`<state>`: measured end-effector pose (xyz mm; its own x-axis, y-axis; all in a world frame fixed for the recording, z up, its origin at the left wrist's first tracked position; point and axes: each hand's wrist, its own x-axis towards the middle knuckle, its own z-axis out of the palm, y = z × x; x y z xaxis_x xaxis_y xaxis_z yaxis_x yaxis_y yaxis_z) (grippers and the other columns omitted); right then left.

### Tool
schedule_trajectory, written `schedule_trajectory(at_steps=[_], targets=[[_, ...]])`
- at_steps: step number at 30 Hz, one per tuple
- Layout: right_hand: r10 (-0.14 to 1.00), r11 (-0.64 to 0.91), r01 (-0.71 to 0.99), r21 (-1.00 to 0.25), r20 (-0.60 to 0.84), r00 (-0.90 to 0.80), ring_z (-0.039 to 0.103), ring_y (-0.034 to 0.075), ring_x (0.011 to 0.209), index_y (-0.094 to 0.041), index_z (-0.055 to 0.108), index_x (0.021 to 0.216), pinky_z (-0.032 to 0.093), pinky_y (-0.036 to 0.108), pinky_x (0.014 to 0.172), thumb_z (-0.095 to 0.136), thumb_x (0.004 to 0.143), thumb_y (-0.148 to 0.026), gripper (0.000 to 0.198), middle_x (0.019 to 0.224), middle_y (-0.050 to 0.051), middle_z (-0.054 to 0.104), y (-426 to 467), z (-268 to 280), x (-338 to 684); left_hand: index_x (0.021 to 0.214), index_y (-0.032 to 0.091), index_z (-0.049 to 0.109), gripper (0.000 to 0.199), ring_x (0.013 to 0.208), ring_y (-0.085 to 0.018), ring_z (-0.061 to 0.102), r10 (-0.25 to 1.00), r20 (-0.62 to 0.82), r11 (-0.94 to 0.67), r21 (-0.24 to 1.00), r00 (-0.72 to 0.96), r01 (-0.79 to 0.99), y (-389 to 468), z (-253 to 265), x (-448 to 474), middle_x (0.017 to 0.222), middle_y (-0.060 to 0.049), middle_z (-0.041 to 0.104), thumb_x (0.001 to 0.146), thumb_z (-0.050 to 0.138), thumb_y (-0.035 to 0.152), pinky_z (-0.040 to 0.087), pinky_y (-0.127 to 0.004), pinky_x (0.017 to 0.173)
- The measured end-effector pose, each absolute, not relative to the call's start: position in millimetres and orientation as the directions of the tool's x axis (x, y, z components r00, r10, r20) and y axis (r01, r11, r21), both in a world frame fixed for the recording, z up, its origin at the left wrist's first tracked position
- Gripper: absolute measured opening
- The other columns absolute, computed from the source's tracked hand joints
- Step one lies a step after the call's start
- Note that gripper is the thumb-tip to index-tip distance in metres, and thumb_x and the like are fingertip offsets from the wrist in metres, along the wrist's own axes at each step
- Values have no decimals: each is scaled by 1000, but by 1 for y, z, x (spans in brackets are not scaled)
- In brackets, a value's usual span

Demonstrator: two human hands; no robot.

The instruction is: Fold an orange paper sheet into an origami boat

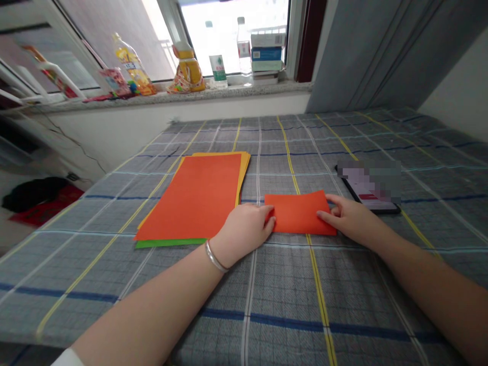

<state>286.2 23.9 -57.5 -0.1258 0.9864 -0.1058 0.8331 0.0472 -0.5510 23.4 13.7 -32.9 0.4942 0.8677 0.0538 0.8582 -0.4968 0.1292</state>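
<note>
A small orange rectangle of paper (299,212) lies crosswise on the checked cloth, its right end slightly raised. At its left edge is my left hand (246,226), thumb and fingers closed on the paper, with a silver bangle at the wrist. My right hand (346,216) pinches the right edge between thumb and fingers. Whether the paper is folded or a single layer I cannot tell. Beside my left hand rests a stack of large coloured sheets, with an orange sheet (198,195) on top and yellow and green edges showing beneath.
A phone (368,190) lies on the checked cloth (160,315) beyond my right hand, its screen partly blurred. Along the windowsill (267,90) stand a drink bottle (133,63), a yellow container (188,66), a clear bottle (244,48) and stacked boxes (267,51).
</note>
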Motion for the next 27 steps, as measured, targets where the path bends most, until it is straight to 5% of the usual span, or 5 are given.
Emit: schedule_trajectory(at_steps=[6,12,19,23,27], targets=[[991,56,869,-492,-76,-107,57,18,53,-14,39,148,35,30,49,58,83,-42,74,61,-2,64,25,-59,284,110,16,66,36,81,-28,67,878,95,-472,6,470,881,12,-40,30,84,-13,69,96,43,40,53,-41,72],[990,128,910,-395,1,-138,60,20,56,-18,54,138,35,31,49,55,84,-53,64,65,1,66,28,-65,284,105,14,63,26,112,-29,57,824,267,-529,44,500,848,15,-51,30,137,-16,55,91,52,33,46,-46,99],[992,119,959,-259,-9,-126,66,26,67,-17,49,144,39,34,53,54,78,-71,85,77,8,72,31,-69,282,140,7,45,57,124,-34,48,879,209,-464,167,429,870,20,-56,31,145,-20,48,89,50,32,35,-50,110],[991,126,959,-253,-18,-134,67,28,71,-21,54,138,42,35,55,56,75,-74,83,83,9,73,31,-66,281,136,11,50,55,125,-34,47,897,165,-440,271,409,856,22,-54,29,141,-17,52,86,53,32,36,-51,109],[990,128,958,-256,-21,-138,68,29,73,-24,56,136,42,35,56,58,73,-74,79,85,8,74,30,-63,279,131,18,53,49,120,-27,52,921,203,-389,529,332,754,31,-61,26,132,-12,53,83,59,26,44,-46,105]])
